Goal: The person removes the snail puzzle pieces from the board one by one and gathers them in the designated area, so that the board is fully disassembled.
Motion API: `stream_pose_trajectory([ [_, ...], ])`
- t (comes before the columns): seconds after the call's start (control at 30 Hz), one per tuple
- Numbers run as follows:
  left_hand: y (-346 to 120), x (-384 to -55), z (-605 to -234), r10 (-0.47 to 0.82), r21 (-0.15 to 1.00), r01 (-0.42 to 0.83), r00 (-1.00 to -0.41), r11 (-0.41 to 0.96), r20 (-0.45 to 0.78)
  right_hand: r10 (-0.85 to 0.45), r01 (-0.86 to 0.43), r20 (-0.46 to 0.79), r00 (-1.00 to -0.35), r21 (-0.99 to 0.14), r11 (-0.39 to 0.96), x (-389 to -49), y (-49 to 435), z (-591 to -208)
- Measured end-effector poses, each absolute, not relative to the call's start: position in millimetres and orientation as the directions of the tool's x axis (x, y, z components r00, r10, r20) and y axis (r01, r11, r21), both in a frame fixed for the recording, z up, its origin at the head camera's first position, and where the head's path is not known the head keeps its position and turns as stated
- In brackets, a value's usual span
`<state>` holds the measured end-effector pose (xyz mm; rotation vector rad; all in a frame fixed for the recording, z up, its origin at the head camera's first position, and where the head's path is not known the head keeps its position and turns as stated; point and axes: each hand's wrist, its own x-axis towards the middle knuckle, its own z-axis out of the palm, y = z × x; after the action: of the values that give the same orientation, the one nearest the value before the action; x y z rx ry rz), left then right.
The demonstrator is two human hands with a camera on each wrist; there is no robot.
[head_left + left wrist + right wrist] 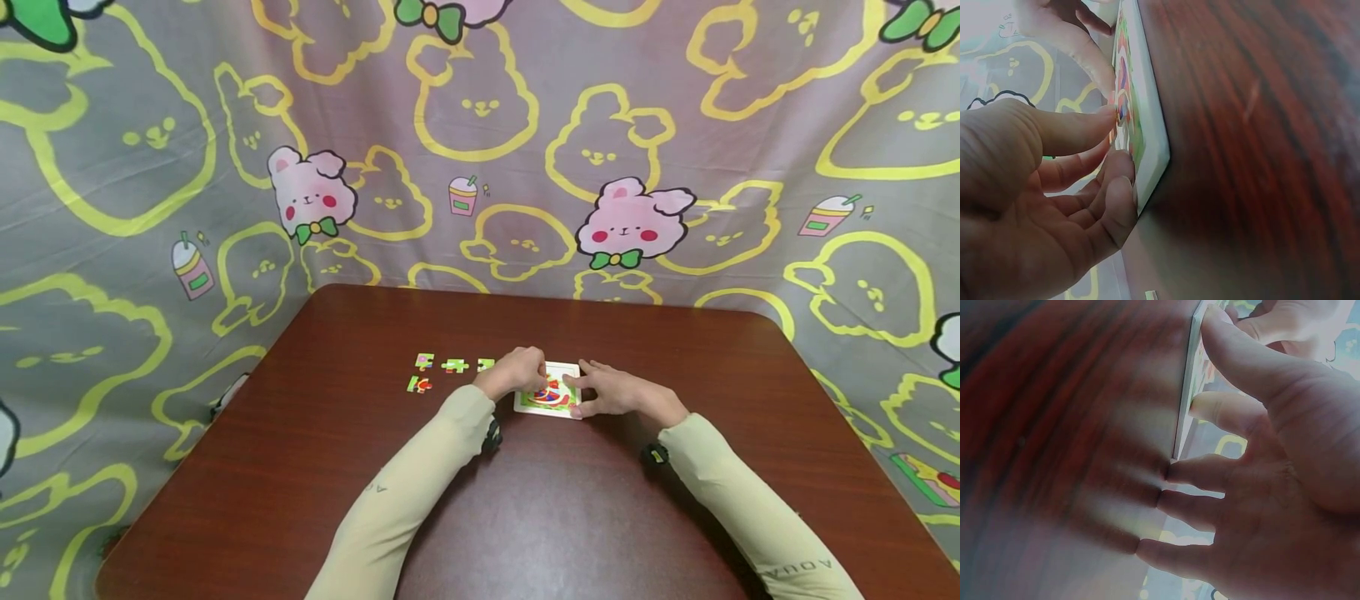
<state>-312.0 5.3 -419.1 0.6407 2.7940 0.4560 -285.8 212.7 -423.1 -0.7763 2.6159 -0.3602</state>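
Note:
A small square jigsaw board [564, 367] with a pale frame and a colourful picture lies flat on the table. Over its left side, my left hand [519, 372] pinches a jigsaw piece [1122, 114] between thumb and forefinger, low against the picture; the fingers hide most of that piece. The other left fingers curl down at the board's edge in the left wrist view. My right hand [611, 392] is at the board's right side. Its thumb and forefinger touch the frame, while the remaining fingers spread with their tips on the table in the right wrist view.
Several loose jigsaw pieces [455, 365] lie left of the board, one [420, 384] nearer me and another [486, 364] close beside my left hand. The brown wooden table [510, 508] has rounded corners. A patterned cloth [480, 192] hangs behind and around it.

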Motion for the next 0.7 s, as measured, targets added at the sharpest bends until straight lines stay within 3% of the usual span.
stream_pose_trajectory([
  [0.7,1.5,-306.9,-416.9,0.467,0.457,0.377,-0.878,0.806,-0.100,-0.538,-0.436,-0.310,-0.784,-0.343,0.832,-284.7,212.2,-421.3],
])
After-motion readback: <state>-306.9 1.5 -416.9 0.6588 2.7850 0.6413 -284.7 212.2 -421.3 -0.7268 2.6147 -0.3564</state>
